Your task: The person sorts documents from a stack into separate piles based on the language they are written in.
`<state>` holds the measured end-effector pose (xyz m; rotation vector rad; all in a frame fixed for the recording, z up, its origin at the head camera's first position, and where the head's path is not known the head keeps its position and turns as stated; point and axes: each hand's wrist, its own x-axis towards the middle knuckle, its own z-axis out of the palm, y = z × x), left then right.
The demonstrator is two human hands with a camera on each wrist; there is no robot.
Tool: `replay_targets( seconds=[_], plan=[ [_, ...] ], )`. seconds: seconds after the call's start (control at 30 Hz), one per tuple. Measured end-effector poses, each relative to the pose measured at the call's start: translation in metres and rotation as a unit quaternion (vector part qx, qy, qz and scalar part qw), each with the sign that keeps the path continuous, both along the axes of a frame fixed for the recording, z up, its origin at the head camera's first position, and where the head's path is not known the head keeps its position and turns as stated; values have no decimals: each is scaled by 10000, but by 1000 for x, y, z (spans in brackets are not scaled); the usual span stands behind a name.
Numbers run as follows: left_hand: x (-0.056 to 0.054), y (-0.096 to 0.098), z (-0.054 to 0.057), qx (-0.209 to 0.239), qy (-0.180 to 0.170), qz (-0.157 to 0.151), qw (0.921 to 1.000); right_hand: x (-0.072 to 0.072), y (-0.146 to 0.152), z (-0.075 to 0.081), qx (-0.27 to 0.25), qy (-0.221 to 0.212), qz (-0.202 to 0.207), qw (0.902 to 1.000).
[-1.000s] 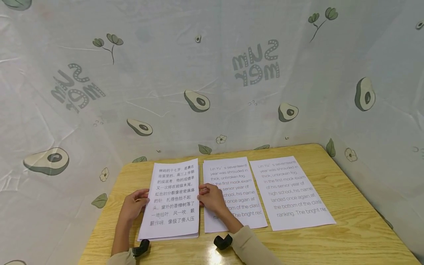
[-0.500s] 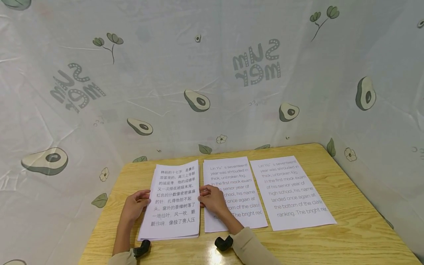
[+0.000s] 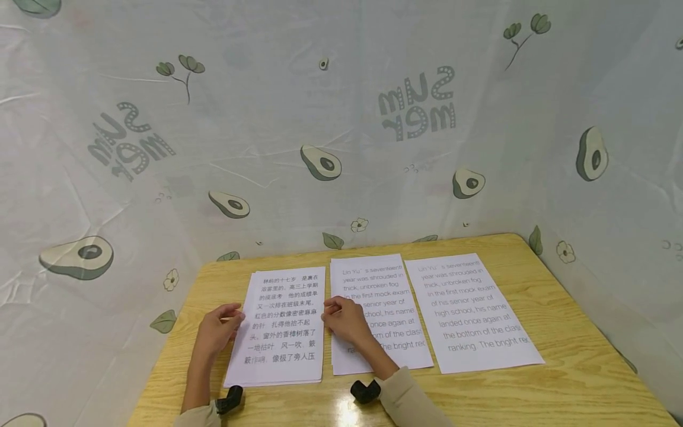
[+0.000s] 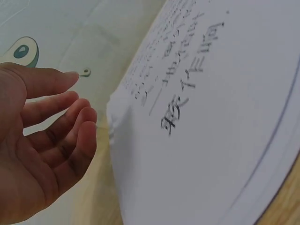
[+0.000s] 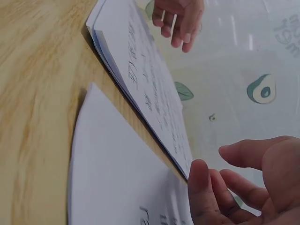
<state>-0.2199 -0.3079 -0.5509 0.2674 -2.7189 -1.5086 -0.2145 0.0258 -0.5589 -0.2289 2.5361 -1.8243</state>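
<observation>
A stack of white paper (image 3: pixel 283 332) printed with Chinese text lies on the left part of the table. Beside its left edge is my left hand (image 3: pixel 220 329), fingers loosely bent and apart from the sheets, with a gap showing in the left wrist view. My right hand (image 3: pixel 345 320) hovers at the stack's right edge, over the middle pile. Its thumb (image 5: pixel 243 152) and fingers stand apart, holding nothing. The hand and forearm hide part of the middle pile of paper (image 3: pixel 381 284), which bears English text. The stack's edges show slightly uneven layers in the right wrist view.
A third printed English sheet (image 3: pixel 475 314) lies right of the middle pile. All the paper rests on a wooden table (image 3: pixel 560 332). A pale curtain (image 3: pixel 373 196) with avocado prints hangs behind and at both sides.
The top sheets, earlier held at both side edges with their upper right corner raised, now lie flat on the stack. Both hands have let go and stay beside it.
</observation>
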Motion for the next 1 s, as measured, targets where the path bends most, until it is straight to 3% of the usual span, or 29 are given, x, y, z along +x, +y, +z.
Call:
replay_targets(
  seconds=[0.13, 0.33, 0.67, 1.0],
  plan=[
    [1, 7, 5, 41, 18, -16, 10000, 1, 15, 5, -28, -47, 41, 10000],
    [2, 31, 12, 363, 41, -64, 9993, 4, 52, 6, 128, -138, -309, 9993],
    [-2, 101, 9, 636, 149, -354, 9972, 16, 115, 13, 373, -403, -900, 9944],
    [-9, 158, 1, 934, 258, -767, 9923, 19, 172, 14, 560, -482, -1148, 9906]
  ],
)
